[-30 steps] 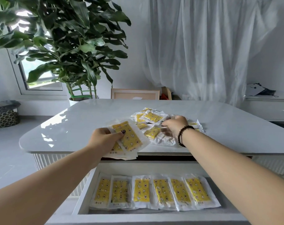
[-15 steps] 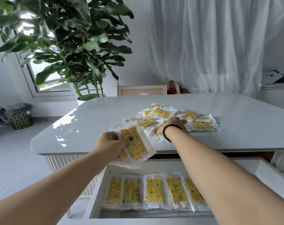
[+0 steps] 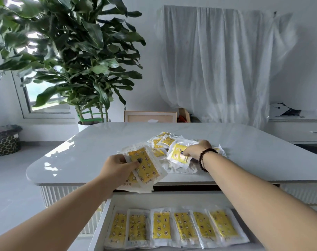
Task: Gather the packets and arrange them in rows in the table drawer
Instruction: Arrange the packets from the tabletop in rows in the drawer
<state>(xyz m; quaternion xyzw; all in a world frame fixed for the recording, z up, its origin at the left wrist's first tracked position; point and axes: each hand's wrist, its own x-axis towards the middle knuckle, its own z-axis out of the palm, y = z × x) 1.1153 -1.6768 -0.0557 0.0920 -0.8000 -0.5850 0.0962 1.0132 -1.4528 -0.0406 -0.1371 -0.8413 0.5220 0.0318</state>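
I see bare forearms, no sleeves; a dark beaded bracelet (image 3: 206,159) circles my right wrist, and the thumbnails look dark-polished, perhaps.

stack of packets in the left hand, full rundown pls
The stack of packets is a few flat, clear plastic sachets with white sealed borders around yellow fillings printed with small egg-like figures; dark print runs along the near edge. The top one faces the camera, tilted, its long side running away from the person. The left hand grips the stack, thumb across the top packet, fingers underneath. It hangs over the near edge of the table, above the open drawer. The exact count can't be told.
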